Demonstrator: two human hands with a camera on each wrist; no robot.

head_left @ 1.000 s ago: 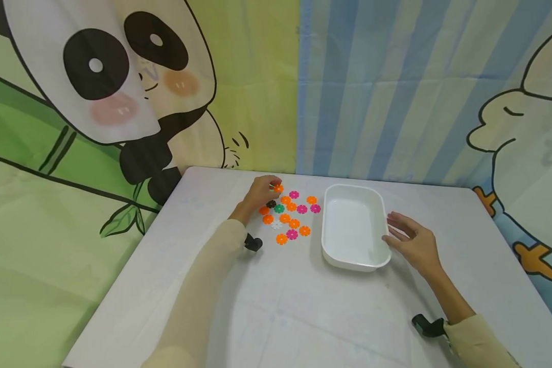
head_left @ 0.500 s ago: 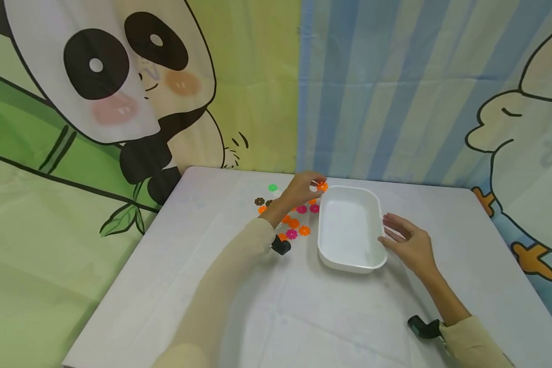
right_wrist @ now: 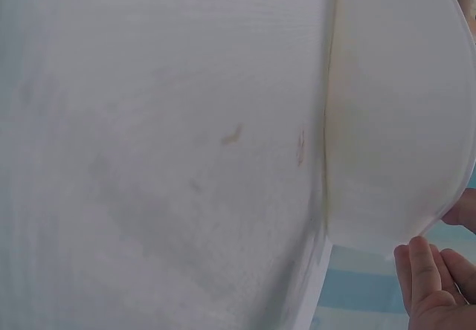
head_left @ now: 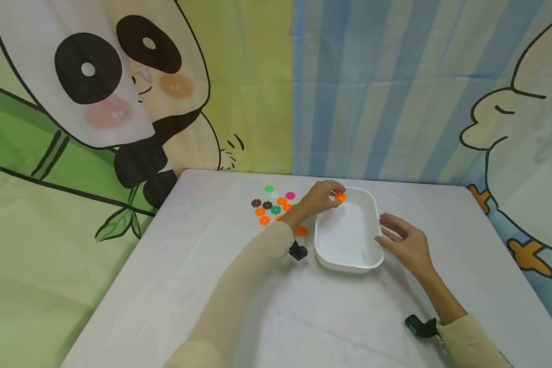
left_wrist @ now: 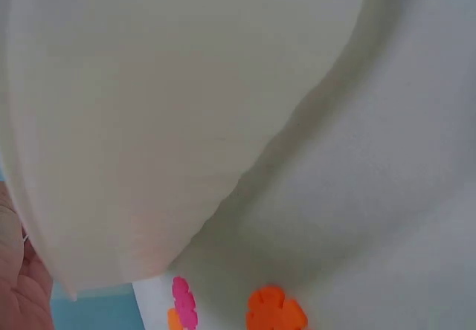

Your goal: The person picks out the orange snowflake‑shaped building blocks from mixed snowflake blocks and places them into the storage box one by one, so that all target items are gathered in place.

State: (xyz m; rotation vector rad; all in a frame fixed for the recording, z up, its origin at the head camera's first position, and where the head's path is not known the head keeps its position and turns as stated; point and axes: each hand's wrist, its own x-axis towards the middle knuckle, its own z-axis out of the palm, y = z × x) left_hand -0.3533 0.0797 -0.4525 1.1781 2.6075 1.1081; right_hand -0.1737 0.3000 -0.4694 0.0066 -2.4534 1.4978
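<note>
Holds an orange flower (head_left: 340, 197) pinched between thumb and fingertips of the left hand (head_left: 321, 198), barely parted around it. Seems to grip by so little because of dealing with something small and thin. Has the flower at the far end of the tray (head_left: 348, 230), just under the left hand; cannot tell from these views how high above the bottom.

Sets the right hand (head_left: 407, 248) against the opposite side of the tray, fingers relaxed and slightly bent, thumb at the rim. Holds nothing else there; probably steadies the tray rather than lifts it. Cannot tell how firmly.

Has the tray standing flat between both hands, close beside the loose flowers (head_left: 260, 211), likely for a short reach. Has those flowers scattered flat on the counter (head_left: 340, 317), mostly left of the left hand, in orange, pink, green, brown and white, some hidden behind the left forearm (head_left: 257, 255). Wears a black device (head_left: 298, 251) just behind the left hand. Faces a panda cloth (head_left: 92, 122) beyond both hands.
</note>
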